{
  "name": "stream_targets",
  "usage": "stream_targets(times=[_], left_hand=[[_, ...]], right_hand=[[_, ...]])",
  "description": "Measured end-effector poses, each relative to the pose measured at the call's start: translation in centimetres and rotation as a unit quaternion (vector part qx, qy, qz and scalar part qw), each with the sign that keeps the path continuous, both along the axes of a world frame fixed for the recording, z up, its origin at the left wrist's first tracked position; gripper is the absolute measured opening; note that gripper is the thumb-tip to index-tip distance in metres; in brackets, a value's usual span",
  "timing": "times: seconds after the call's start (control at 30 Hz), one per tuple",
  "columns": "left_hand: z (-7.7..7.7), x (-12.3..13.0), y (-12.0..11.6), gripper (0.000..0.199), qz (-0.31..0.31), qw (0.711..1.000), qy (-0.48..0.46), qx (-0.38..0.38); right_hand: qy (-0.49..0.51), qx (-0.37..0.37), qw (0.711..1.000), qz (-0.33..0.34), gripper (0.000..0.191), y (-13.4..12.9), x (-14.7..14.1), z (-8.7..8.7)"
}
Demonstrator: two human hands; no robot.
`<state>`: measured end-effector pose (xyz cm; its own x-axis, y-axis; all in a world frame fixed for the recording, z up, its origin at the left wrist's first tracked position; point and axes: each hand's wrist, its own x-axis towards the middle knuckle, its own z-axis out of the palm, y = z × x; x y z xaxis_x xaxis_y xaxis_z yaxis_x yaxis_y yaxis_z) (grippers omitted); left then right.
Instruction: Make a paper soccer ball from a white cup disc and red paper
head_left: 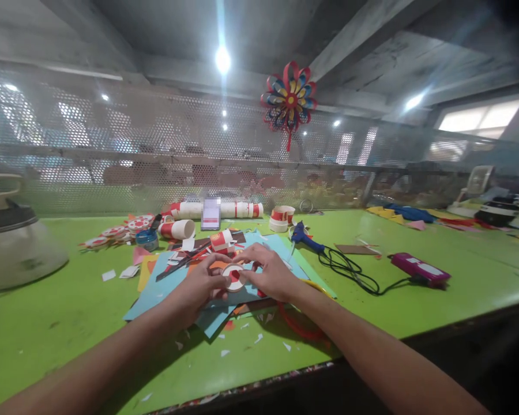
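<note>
A small round white cut paper cup bottom (239,285) with a red piece in its middle is held over the sheets in front of me. My left hand (201,287) grips its left rim between thumb and fingers. On the opposite side my right hand (270,272) pinches the rim, its thumb near the red piece. Blue paper sheets (162,294) lie beneath both hands. Just beyond them are a red-and-white cut paper cup (222,240) and scissors (179,265) among paper scraps.
A blue glue gun (308,237) lies to the right, its black cord running to a magenta box (420,270). Stacked paper cups (225,210), a phone (211,214) and a blue jar (147,239) stand behind. A large jug (17,242) is at left. A paper flower (290,101) hangs above.
</note>
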<state>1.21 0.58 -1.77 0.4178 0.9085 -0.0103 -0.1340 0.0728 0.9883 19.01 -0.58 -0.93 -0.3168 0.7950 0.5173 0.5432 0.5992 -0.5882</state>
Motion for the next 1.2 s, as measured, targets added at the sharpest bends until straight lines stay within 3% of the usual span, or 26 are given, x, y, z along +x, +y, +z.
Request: stream_targets(times=[0.23, 0.37, 0.5, 0.67, 0.8, 1.03, 1.2], left_hand=[[-0.6, -0.2, 0.6, 0.053, 0.014, 1.0, -0.004, -0.002], [-0.5, -0.1, 0.6, 0.048, 0.013, 1.0, -0.008, -0.007], [-0.3, 0.0, 0.2, 0.039, 0.013, 1.0, -0.009, -0.015], [-0.6, 0.1, 0.1, 0.039, 0.016, 0.999, -0.008, -0.031], [-0.5, 0.1, 0.1, 0.037, 0.025, 0.999, -0.011, -0.027], [0.2, 0.3, -0.2, 0.028, 0.033, 0.999, -0.021, -0.021], [0.2, 0.1, 0.0, 0.026, 0.0, 1.0, -0.02, -0.022]], right_hand=[[-0.119, 0.106, 0.987, 0.007, 0.019, -0.7, -0.7, -0.9], [-0.145, 0.125, 0.981, -0.027, 0.02, -0.6, -1.0, -1.3], [-0.163, 0.13, 0.976, -0.054, 0.01, -0.6, -1.1, -1.4], [-0.204, 0.151, 0.966, -0.057, 0.004, -0.9, -1.1, -1.4], [-0.235, 0.177, 0.954, -0.051, 0.016, -1.5, -1.4, -1.2], [-0.247, 0.207, 0.945, -0.056, 0.02, -2.1, -1.6, -0.9], [-0.199, 0.231, 0.95, -0.062, 0.019, -1.6, -1.4, -1.2]])
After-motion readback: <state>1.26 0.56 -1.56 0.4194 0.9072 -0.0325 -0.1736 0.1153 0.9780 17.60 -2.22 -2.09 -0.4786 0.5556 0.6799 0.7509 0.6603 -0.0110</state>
